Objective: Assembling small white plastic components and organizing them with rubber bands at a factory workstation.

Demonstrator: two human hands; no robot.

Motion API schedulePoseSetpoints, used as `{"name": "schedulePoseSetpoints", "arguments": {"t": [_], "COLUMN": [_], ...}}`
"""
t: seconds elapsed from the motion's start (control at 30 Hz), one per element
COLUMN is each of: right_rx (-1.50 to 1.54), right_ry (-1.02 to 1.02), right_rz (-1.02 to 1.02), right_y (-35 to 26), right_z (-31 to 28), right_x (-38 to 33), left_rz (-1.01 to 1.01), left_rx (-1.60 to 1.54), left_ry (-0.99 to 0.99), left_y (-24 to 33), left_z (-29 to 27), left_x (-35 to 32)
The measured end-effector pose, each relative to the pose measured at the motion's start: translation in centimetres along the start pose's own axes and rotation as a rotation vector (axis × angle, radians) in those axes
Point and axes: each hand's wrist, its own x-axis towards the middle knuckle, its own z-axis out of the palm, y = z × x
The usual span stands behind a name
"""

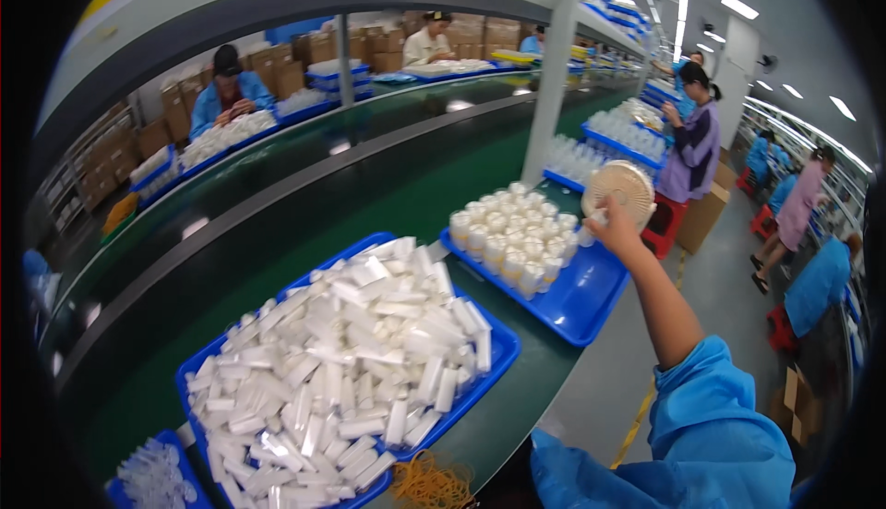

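The right hand (624, 227) of the person was raised over the right part of a blue tray (580, 299), and its fingers were grasping a round, ribbed beige object (618, 186) by its lower edge. In this tray, many white cylinders (517, 237) stood upright, packed closely together. To the left, a larger blue tray (504, 345) lay on the green surface (543, 372), and in it long white pieces (351, 352) were heaped in all directions. A tangle of yellow bands (432, 481) lay just beside its near corner. I could not tell the state of the left hand's fingers, outside the view.
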Motion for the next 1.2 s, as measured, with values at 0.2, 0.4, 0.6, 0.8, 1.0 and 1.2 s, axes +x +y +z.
{"name": "schedulePoseSetpoints", "arguments": {"t": [0.2,0.4,0.6,0.8,1.0,1.2], "right_rx": [0.073,-0.135,0.408,0.010,-0.092,0.296], "right_ry": [-0.157,-0.083,-0.308,-0.512,-0.589,-0.752], "right_rz": [0.000,-0.313,-0.940,-1.056,-1.073,-1.029], "right_y": [2.3,-10.7,-27.7,-37.0,-38.5,-38.6], "right_z": [2.3,-1.7,-0.2,4.9,5.4,1.3], "right_x": [0.0,-1.6,-4.7,-7.3,-9.2,-12.2], "left_rz": [-0.148,-0.052,-0.174,-0.109,-0.283,-0.210], "left_rx": [-0.138,-0.061,-0.184,-0.324,-1.130,-2.007], "left_ry": [0.135,0.184,0.097,0.433,0.505,0.174], "left_y": [-1.4,-2.0,-1.8,4.7,12.0,21.4], "left_z": [4.2,2.7,0.7,-7.1,-9.6,-11.4], "left_x": [2.5,1.8,1.3,-1.9,-8.4,-10.5]}}
